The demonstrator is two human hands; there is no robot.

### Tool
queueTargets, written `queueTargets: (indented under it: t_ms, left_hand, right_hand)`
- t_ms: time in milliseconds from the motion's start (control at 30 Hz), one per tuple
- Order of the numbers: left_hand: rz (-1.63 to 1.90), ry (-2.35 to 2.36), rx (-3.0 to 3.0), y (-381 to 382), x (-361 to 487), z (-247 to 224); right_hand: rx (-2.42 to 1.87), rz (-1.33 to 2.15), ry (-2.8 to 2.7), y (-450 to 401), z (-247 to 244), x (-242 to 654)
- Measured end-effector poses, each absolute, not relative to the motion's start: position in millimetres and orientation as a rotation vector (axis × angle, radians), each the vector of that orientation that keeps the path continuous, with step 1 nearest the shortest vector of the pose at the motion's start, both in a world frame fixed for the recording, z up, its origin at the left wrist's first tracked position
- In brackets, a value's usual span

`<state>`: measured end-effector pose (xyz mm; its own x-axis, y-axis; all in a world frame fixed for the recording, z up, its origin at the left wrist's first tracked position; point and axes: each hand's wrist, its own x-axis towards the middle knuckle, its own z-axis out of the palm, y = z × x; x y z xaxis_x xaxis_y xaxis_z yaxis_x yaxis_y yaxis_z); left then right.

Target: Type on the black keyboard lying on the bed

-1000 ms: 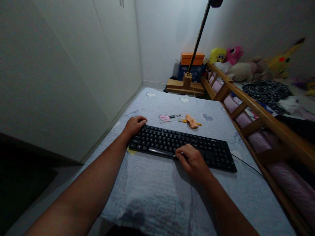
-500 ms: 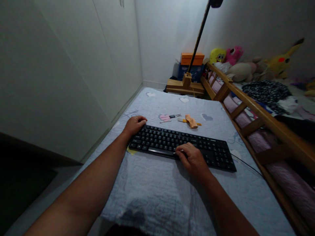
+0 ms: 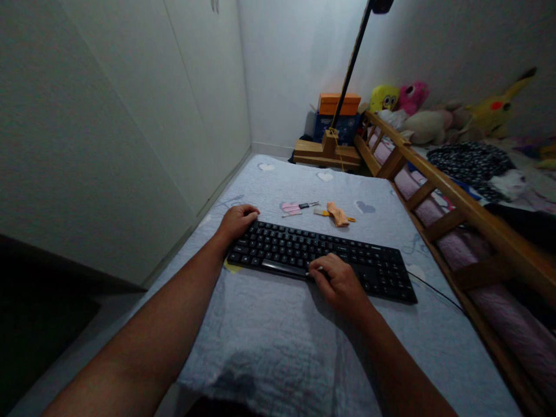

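Observation:
A black keyboard [image 3: 286, 246] lies at a slant on the light-blue quilted cover. My left hand [image 3: 238, 220] grips its upper left corner, fingers curled over the edge. At the keyboard's front edge, just right of the space bar, my right hand [image 3: 336, 278] pinches a thin white cotton swab [image 3: 308, 273]; its tip is near the keys, most of the stick hidden by the fingers. Beyond the keyboard lie another thin white swab [image 3: 292, 215], a pink-and-black tool [image 3: 299, 206] with a metal tip, and a yellow-handled brush [image 3: 322, 212] under an orange cloth [image 3: 337, 215].
The keyboard's cable [image 3: 436, 291] runs right toward a wooden bed rail [image 3: 469, 214]. Plush toys [image 3: 428, 124] and clothes lie beyond the rail. A lamp-like pole on a wooden base [image 3: 326, 150] stands behind, and a white wardrobe [image 3: 182, 116] rises on the left.
My right hand has shifted very slightly with the cotton swab along the keyboard's front edge. My left hand and the keyboard have stayed in place.

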<state>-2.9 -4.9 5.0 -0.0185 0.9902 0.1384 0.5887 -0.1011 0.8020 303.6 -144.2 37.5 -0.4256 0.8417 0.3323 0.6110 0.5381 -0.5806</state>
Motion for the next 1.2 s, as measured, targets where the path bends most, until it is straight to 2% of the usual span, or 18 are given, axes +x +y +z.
queueTargets:
  t_ms: [1200]
  left_hand:
    - [0.978,1.662,1.736,-4.2,-2.5,5.2]
  right_hand:
    - [-1.194,0.516,-2.106,-142.5,32.8,304.1]
